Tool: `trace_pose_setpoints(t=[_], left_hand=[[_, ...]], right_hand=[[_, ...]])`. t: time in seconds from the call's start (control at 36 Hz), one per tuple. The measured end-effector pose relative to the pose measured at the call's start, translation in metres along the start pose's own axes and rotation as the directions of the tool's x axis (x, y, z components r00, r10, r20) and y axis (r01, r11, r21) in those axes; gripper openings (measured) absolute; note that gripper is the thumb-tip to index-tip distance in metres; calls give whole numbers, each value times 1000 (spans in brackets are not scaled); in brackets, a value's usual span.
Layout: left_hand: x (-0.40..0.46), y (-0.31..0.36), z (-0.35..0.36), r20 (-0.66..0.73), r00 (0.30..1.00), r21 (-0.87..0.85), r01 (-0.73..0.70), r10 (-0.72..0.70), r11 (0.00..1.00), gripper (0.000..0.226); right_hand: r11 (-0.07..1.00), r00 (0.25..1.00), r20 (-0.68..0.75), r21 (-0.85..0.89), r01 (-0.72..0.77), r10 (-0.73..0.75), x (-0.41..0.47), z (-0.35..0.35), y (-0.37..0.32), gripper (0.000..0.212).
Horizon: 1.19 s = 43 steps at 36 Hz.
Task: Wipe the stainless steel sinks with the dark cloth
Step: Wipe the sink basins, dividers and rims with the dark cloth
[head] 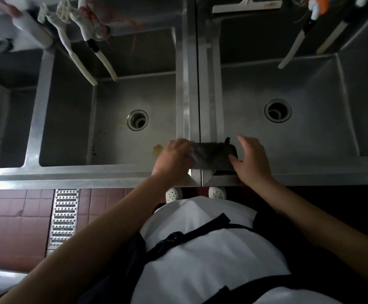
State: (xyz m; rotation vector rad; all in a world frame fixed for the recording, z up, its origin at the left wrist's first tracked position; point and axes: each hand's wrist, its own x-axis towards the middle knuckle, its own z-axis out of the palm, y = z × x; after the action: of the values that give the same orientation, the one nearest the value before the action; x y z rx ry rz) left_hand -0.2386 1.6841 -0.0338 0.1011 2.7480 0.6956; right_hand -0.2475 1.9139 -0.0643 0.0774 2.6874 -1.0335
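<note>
A dark cloth [212, 155] lies folded over the steel divider [193, 102] between two sink basins, near the front rim. My left hand [174, 157] grips its left end, fingers curled over the edge. At the cloth's right end is my right hand [252, 160]; the thumb touches the cloth and the fingers are spread and raised above it. The middle basin [112, 137] has a round drain [137, 120] and a yellowish stain [157, 149] near its front right corner. The right basin [310, 139] has its own drain [278, 110].
White spouts [84, 66] hang over the middle basin's back, and others [292, 49] over the right basin. A third basin [1, 119] lies at far left. Below the front rim [69, 174] are red floor tiles, a metal floor grate [63, 218] and my white shoes [174, 194].
</note>
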Motion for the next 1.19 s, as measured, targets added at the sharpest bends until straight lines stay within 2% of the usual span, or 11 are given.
trace_pose_setpoints(t=[0.08,0.17,0.39,0.47,0.56,0.64,0.81,0.94,1.03,1.14,1.19], left_hand=[[-11,3,14,289,957,160,-63,14,985,63],[-12,0,17,296,955,251,-66,-11,966,76],[6,-11,3,289,954,289,-168,81,942,73],[19,-17,-11,216,975,140,-86,55,986,69],[28,-34,-33,273,962,-215,56,5,975,64],[31,-65,-52,481,873,-614,270,81,742,62],[39,-119,-66,346,937,-842,286,51,457,47],[74,-163,-77,312,949,-867,305,-47,395,30],[103,-197,-80,357,929,-864,368,-97,343,25],[149,-246,-67,438,833,-833,518,-339,197,15],[179,-271,-58,413,758,-815,555,-504,167,11]], right_hand=[[963,965,131,-114,243,-227,-2,4,2,43],[895,922,343,-332,298,-179,-4,12,11,54],[837,917,82,-383,391,-391,14,14,4,36],[909,934,46,-218,354,-353,30,-4,-29,25],[962,960,97,-43,269,-264,47,-19,-79,25],[966,920,294,63,252,-259,65,-24,-136,28],[977,819,534,151,152,-210,111,8,-220,30],[954,884,458,295,-53,-92,159,59,-241,31],[962,964,266,258,-90,19,190,90,-233,35],[996,986,-168,-82,-41,26,236,110,-208,40],[933,976,-213,-341,-116,43,258,111,-194,49]])
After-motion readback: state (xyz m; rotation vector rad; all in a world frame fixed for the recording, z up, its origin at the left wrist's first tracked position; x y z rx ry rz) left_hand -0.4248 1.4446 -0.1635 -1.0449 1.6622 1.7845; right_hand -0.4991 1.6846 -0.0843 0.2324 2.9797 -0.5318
